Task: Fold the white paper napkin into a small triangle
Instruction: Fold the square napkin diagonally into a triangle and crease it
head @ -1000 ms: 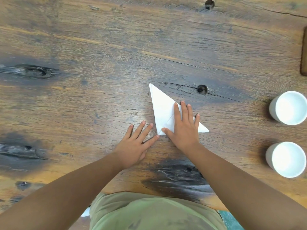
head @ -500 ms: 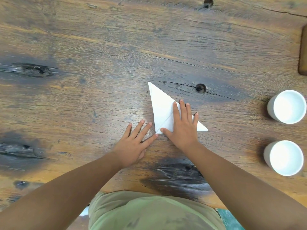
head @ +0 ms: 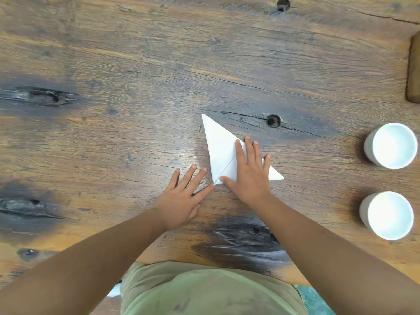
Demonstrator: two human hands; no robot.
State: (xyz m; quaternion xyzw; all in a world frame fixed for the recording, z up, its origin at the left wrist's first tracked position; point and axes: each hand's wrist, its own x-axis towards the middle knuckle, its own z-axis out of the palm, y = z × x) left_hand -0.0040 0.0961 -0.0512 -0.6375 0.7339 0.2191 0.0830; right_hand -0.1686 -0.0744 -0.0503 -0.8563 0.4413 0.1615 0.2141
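The white paper napkin lies on the wooden table as a folded triangle, one tip pointing away from me and one to the right. My right hand rests flat on its near right half with fingers spread, pressing it down and hiding that part. My left hand lies flat on the bare wood just left of the napkin, fingers apart, its index fingertip touching the napkin's near corner.
Two white cups stand at the right, one farther and one nearer. A dark wooden piece sits at the right edge. A knot hole lies just beyond the napkin. The table's near edge runs by my body.
Both hands and the napkin hold nearly the same places; only the view has shifted slightly.
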